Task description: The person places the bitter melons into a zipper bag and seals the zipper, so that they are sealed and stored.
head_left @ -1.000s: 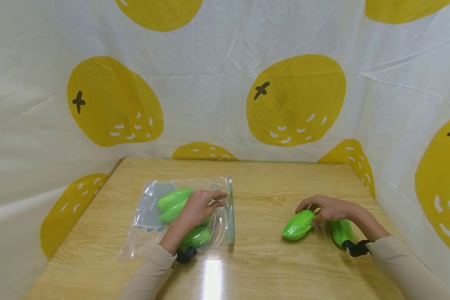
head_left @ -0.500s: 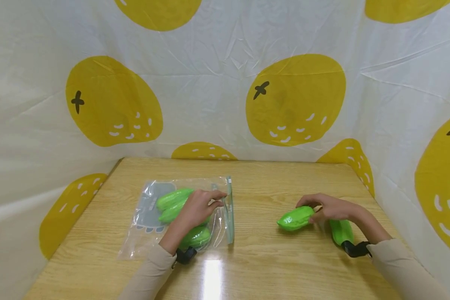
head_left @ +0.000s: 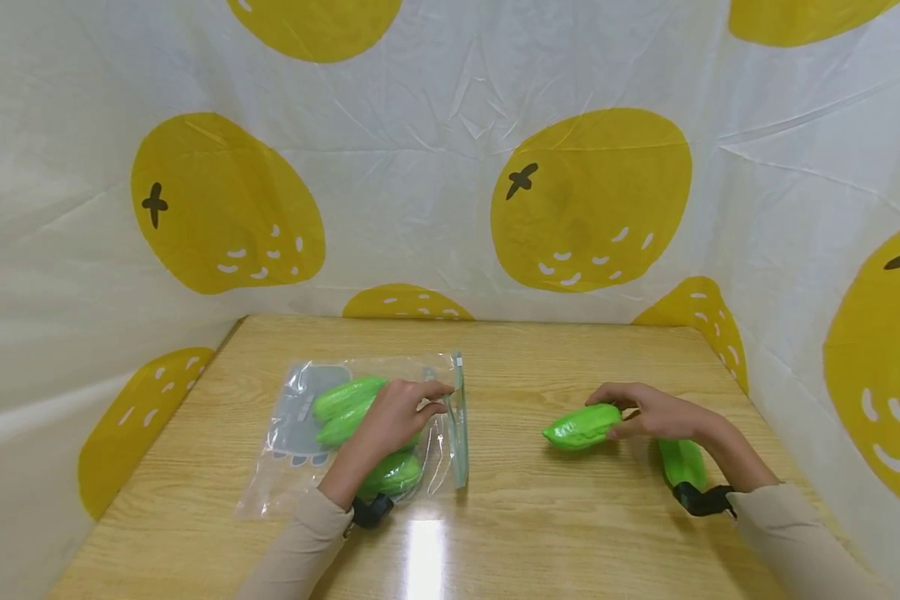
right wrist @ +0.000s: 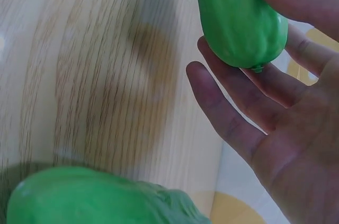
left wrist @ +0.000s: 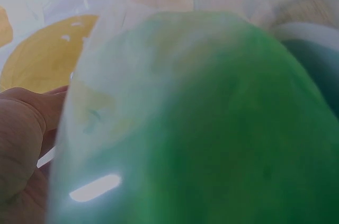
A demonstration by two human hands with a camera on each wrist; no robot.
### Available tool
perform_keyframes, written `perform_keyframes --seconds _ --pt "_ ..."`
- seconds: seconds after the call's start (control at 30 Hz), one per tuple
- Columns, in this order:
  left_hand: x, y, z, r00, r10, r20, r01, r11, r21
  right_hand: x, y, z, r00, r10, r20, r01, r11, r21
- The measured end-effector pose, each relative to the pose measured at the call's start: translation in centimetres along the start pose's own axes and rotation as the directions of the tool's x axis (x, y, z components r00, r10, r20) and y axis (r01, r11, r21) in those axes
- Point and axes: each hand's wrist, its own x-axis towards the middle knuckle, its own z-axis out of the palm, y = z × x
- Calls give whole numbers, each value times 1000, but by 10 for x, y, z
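My left hand [head_left: 396, 414] reaches over a clear zip bag [head_left: 294, 429] on the table and pinches its edge near the green zip strip at the opening. Several glossy green bitter melons [head_left: 345, 398] lie inside the bag, partly behind that hand. One bulges under the plastic [left wrist: 233, 128] close to the left wrist camera. Between thumb and fingers, my right hand [head_left: 656, 412] holds a bitter melon [head_left: 579, 428] by its stem end, its pointed end toward the bag. In the right wrist view, this held melon [right wrist: 241, 20] is above the table.
Another bitter melon [head_left: 681, 463] lies on the wooden table [head_left: 510, 533] beneath the right wrist, next to the black wrist strap [head_left: 701, 500]. A white curtain [head_left: 420, 208] printed with yellow fruit rises along the table's back and sides.
My right hand has lifted the bitter melon and turned it so its tip points further left toward the bag. My left hand and the bag have stayed in place.
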Motion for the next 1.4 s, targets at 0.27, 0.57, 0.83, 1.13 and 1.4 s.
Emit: perform_keyframes --seconds 0.27,0.57,0.83,1.13,1.4 --pt "0 0 0 1000 2 -1 -2 1000 6 4 0 6 999 -24 -45 24 1000 -17" --pt "0 0 1 1000 6 5 -6 1000 3 11 -3 13 995 -26 -93 25 1000 -12" --pt "0 -2 2 1000 7 -3 -6 1000 3 18 -8 17 992 -25 -120 28 999 24" --pt "0 -1 0 1000 -4 -1 4 1000 5 26 -15 24 986 -14 -164 18 1000 22" --pt "0 -1 1 1000 -7 -4 7 1000 14 34 -18 31 981 -22 -191 29 999 31"
